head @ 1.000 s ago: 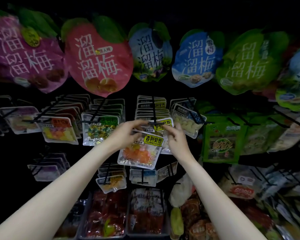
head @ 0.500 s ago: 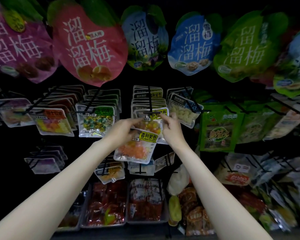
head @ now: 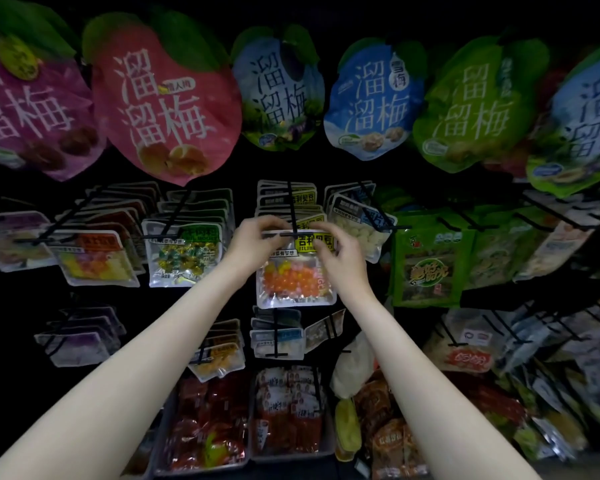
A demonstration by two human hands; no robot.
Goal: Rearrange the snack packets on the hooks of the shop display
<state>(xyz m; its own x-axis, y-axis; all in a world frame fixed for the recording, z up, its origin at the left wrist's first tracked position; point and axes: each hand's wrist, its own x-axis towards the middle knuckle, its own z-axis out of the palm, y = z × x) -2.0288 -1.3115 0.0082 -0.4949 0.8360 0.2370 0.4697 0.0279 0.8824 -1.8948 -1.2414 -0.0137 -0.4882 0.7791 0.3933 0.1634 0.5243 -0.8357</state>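
1. Red snack packs (head: pixel 208 424) are seen nearest, in a tray (head: pixel 201 474).
2. The orange-candy packet (head: pixel 293 271) is pinched at its top corners by the left hand (head: pixel 257 242) and right hand (head: pixel 340 259).
3. Its top is held at the black hook (head: pixel 293 216), before matching packets (head: pixel 286 199).

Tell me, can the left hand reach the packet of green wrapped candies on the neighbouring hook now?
Probably yes, once freed. The left hand grips the orange candy packet; the green candy packet hangs first on its hook just beside, uncovered.
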